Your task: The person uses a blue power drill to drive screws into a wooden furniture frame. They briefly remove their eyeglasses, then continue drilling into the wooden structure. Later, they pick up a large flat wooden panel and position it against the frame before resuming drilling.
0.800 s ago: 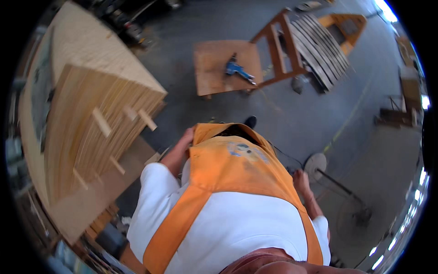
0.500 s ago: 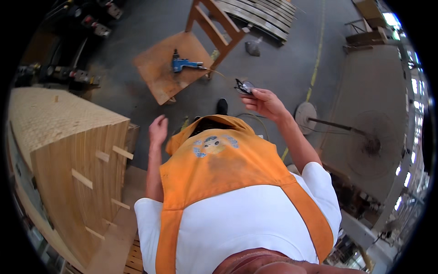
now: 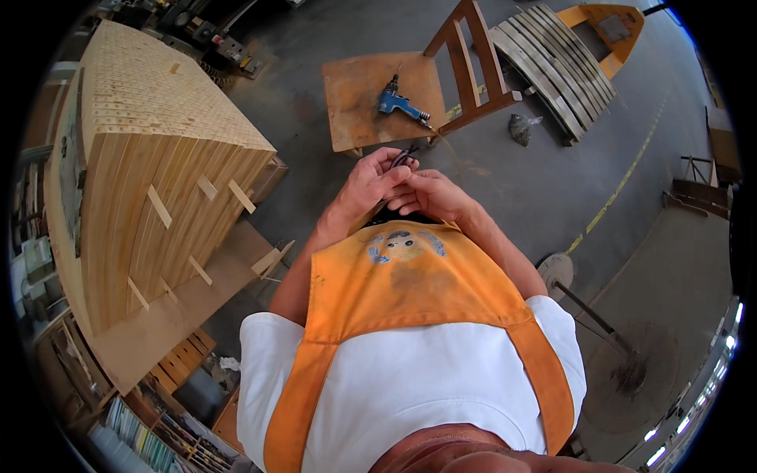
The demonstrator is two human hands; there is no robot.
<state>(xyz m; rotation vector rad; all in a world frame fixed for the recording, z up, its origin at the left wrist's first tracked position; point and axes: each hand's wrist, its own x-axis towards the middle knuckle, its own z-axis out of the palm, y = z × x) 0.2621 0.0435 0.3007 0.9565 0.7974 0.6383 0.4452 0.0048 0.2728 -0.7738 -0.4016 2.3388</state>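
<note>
Both my hands are together just above the top of my orange apron (image 3: 418, 276). A pair of dark-framed glasses (image 3: 404, 158) is pinched in my left hand (image 3: 369, 185), its thin dark parts sticking out past the fingertips. My right hand (image 3: 438, 195) is closed, with its fingers against the left hand and the near side of the glasses. The fingers hide most of the frame, so I cannot make out how far it is folded. Beyond my hands, a blue pistol-shaped drill (image 3: 404, 105) lies on the seat of a wooden chair (image 3: 355, 114).
To the left rises a big stack of wooden strips (image 3: 173, 205), with several thin slats poking out. A slatted pallet (image 3: 552, 71) and a small plastic bag (image 3: 522, 128) lie on the floor beyond the chair. On the right stands a pedestal fan (image 3: 599, 315). A hose (image 3: 451, 148) trails from the drill.
My left hand has come up from beside the apron to the glasses. My right hand has brought them inward to the middle. The view has turned, so the stack and chair appear shifted.
</note>
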